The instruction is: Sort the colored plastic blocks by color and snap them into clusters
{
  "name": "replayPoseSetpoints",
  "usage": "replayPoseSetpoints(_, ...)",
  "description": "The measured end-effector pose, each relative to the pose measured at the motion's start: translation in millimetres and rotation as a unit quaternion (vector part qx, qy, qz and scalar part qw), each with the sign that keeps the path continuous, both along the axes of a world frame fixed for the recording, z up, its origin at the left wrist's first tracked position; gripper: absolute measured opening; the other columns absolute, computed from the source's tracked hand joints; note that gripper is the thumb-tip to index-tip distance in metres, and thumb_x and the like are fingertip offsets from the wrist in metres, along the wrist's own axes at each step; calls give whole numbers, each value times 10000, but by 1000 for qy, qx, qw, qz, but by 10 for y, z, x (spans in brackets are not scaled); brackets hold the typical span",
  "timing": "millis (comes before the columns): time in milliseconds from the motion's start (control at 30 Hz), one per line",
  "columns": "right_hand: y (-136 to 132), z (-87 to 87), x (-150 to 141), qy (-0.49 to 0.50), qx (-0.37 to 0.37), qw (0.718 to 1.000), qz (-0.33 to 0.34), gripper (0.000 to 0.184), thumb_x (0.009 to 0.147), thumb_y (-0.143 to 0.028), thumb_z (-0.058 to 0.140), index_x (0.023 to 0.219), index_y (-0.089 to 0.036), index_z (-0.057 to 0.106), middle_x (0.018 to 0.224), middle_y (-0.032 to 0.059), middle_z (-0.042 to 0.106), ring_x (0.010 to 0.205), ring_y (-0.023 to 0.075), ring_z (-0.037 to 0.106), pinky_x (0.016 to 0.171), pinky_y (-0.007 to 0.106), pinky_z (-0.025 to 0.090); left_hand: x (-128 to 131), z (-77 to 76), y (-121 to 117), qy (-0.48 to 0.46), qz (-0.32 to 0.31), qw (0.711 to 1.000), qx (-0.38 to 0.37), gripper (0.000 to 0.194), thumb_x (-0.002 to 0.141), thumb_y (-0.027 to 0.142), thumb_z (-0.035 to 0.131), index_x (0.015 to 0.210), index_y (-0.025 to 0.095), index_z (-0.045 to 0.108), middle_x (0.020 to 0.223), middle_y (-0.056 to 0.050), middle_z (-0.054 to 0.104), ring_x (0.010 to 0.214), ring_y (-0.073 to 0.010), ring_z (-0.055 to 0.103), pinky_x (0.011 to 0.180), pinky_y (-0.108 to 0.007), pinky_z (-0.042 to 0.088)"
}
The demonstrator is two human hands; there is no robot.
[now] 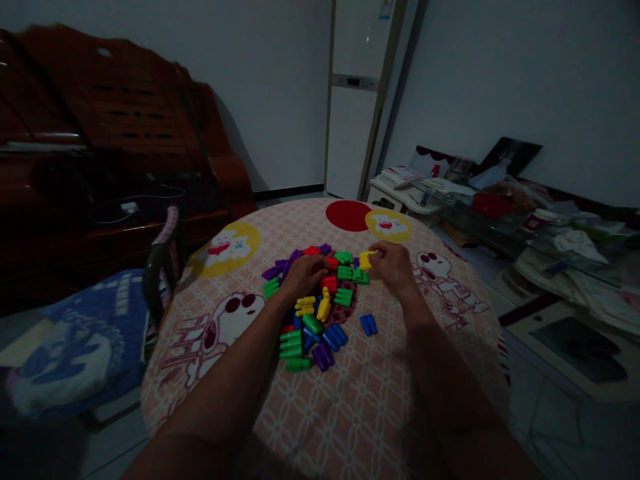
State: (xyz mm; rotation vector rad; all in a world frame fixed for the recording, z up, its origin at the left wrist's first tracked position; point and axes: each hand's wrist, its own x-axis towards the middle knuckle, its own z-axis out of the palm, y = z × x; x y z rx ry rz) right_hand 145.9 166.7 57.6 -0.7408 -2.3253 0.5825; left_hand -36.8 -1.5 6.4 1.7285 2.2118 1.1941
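Pinched between the fingertips of my right hand (394,265) is a yellow plastic building block (367,260), at the right edge of a pile of blocks. My left hand (305,275) reaches over the middle of the pile with its fingers curled together. Its fingertips are beside a red block (332,264), and whatever they hold is hidden. Green blocks (344,297), yellow blocks (324,305) and purple blocks (323,357) lie loosely around the hands. One blue block (369,325) sits apart, to the right of the pile.
A patterned cloth covers the round table (350,413). To the left are a chair with a blue cover (90,340) and a wooden bench (135,127). On the right, a cluttered glass-topped cabinet (505,233) stands near the wall. A tall white appliance (353,127) is behind.
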Motion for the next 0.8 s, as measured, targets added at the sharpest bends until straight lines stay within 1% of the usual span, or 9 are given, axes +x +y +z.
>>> replayPoseSetpoints(67,211,156,194,-10,18,996,-92,248,731,-209,579,867,-171,783,772,62,747,735,208,675,711,295,504,-5,-5,-2,1,-2,1000,-1,147,836,222,595,931,195,704,963,-50,738,923,-234,668,883,-372,496)
replayPoseSetpoints(133,395,247,385,-53,53,984,-164,215,716,-209,593,810,-171,782,782,95,754,767,235,689,734,316,512,-7,-12,0,2,-2,1000,-1,153,835,227,593,931,198,709,965,-50,737,931,-236,665,901,-381,496)
replayPoseSetpoints(233,560,252,581,-181,66,954,-231,160,724,-190,624,771,-157,774,812,147,754,824,270,707,754,329,517,-8,-22,7,1,-3,1000,1,149,834,235,594,918,204,713,969,-49,737,935,-237,665,912,-388,499)
replayPoseSetpoints(300,604,197,626,-256,58,931,-255,175,745,-187,639,835,-136,780,871,176,755,876,281,715,765,324,519,-10,-25,9,2,-3,1000,2,145,833,237,597,913,206,714,966,-46,738,928,-235,666,911,-386,503)
replayPoseSetpoints(367,623,126,616,-293,48,917,-268,240,776,-200,636,945,-109,780,946,205,752,927,287,718,771,318,520,-13,-25,8,4,-3,1000,2,139,833,236,599,907,210,715,958,-42,741,919,-231,667,904,-379,506)
replayPoseSetpoints(467,643,24,562,-315,34,912,-261,320,834,-215,594,1069,-79,763,1042,242,737,990,298,714,784,323,518,-10,-20,4,7,1,1000,4,131,835,231,601,893,212,717,948,-41,744,910,-227,666,890,-370,509)
replayPoseSetpoints(600,657,-33,536,-338,34,913,-227,340,888,-204,541,1100,-41,750,1067,264,729,1012,295,711,805,323,505,5,-11,-1,4,2,1000,0,130,834,227,602,882,205,721,945,-45,749,912,-229,669,888,-366,509)
replayPoseSetpoints(700,623,50,554,-344,21,910,-233,321,898,-184,512,1051,-66,769,1029,239,743,980,289,716,786,325,500,5,16,-21,-17,12,1000,8,153,836,246,600,905,200,728,971,-46,757,935,-233,678,886,-356,514)
replayPoseSetpoints(800,493,223,522,-294,68,926,-226,328,912,-178,480,1024,-112,781,1058,196,750,999,274,704,817,323,489,-40,72,-70,-54,40,996,53,220,866,281,557,956,185,734,1012,-52,763,966,-229,686,918,-350,514)
